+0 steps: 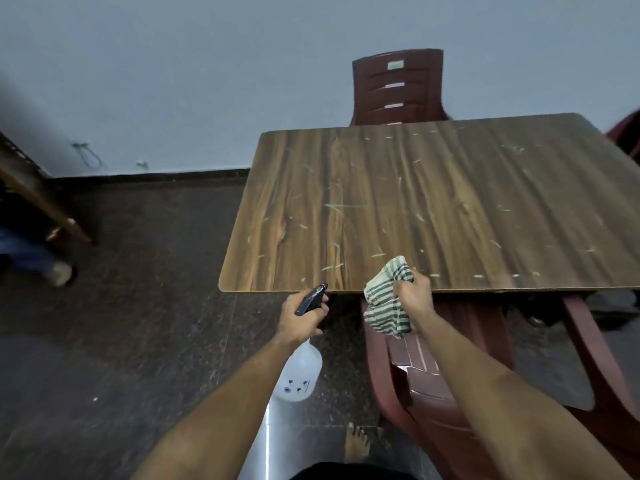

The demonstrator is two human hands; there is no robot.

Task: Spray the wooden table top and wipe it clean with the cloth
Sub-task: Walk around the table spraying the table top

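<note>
My left hand (301, 315) is wrapped around the trigger head of the spray bottle (299, 374), fingers curled on it, with the translucent body hanging below the wrist and the dark nozzle aimed forward. My right hand (414, 299) clutches the striped cloth (388, 299) in a bunch, its top fold just over the near edge of the tabletop (415, 202). Taking that near edge as my landmark, both hands sit right at it: the nozzle tip almost meets it toward the left corner, the cloth hand just to the right of the nozzle. The whole wooden surface stretches away beyond the edge, its long axis running left to right, streaked with pale scratches or marks. I judge nothing is sprayed yet, as I see no wet patches. The left hand is placed to spray first, straight ahead over the board, and the cloth follows from its side
</note>
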